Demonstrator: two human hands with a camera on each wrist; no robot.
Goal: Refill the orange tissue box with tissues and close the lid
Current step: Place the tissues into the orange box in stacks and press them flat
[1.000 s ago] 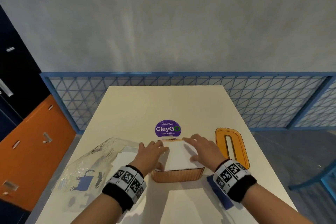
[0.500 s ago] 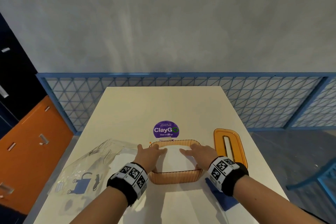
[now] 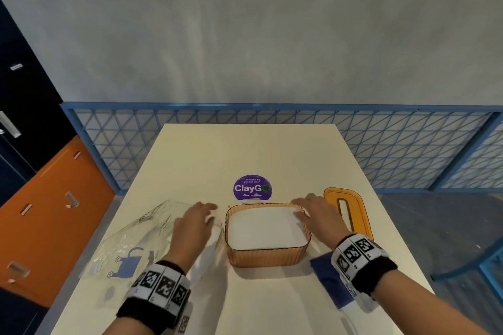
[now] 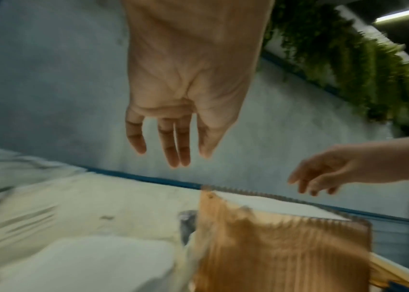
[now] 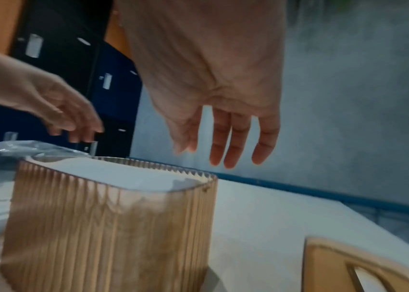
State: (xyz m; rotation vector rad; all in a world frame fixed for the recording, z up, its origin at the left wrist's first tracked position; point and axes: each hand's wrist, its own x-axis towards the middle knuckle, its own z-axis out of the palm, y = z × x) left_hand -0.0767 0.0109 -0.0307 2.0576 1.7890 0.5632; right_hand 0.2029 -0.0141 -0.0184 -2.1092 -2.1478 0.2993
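Observation:
The ribbed orange tissue box [image 3: 268,257] [image 4: 283,251] [image 5: 106,223] stands lidless on the cream table [image 3: 250,149]. A white stack of tissues [image 3: 265,228] [image 5: 126,173] fills it nearly to the rim. Its orange lid [image 3: 351,212] [image 5: 373,270], with a long slot, lies flat to the right of the box. My left hand [image 3: 194,221] [image 4: 171,146] hovers left of the box, fingers straight, holding nothing. Over the box's right rim my right hand [image 3: 315,212] [image 5: 225,146] hangs with relaxed fingers, also empty.
A crumpled clear plastic tissue wrapper [image 3: 136,247] with blue print lies left of the box. A purple round sticker [image 3: 252,187] marks the table behind the box. A blue cloth [image 3: 330,280] lies under my right wrist. A blue mesh fence [image 3: 381,149] borders the table.
Both hands have lifted off the tissue stack and moved apart, the left going left of the box, the right to its right rim. The tissues now sit down inside the box.

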